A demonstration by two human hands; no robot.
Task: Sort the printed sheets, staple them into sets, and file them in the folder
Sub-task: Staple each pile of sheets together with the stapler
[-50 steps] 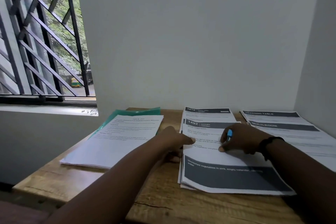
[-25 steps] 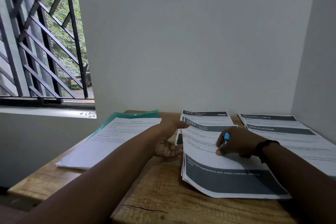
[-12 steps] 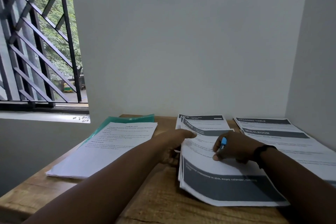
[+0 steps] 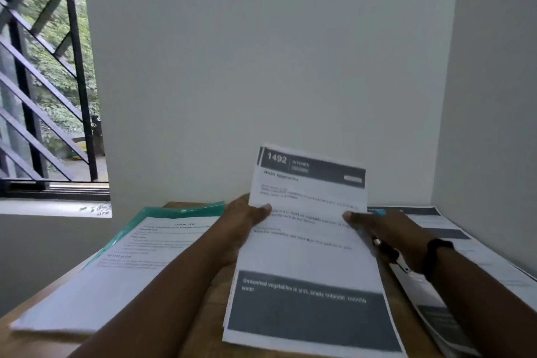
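Note:
I hold a stack of printed sheets [image 4: 308,247], headed "1492 Kitchen", tilted up off the wooden table [image 4: 209,308]. My left hand [image 4: 247,218] grips its left edge, thumb on top. My right hand [image 4: 374,227] pinches the right edge and also holds a small blue-tipped object against the palm. A green plastic folder [image 4: 180,209] lies at the back left under a white text sheet [image 4: 122,267]. Another pile of dark-banded sheets [image 4: 453,247] lies to the right, partly hidden by my right arm.
White walls close the table off at the back and on the right. A barred window [image 4: 43,81] with a sill is on the left. The table's left front edge is near the white sheet.
The middle stack lay flat on the table with both hands at its edges; now both hands have lifted it and tilted its top toward me.

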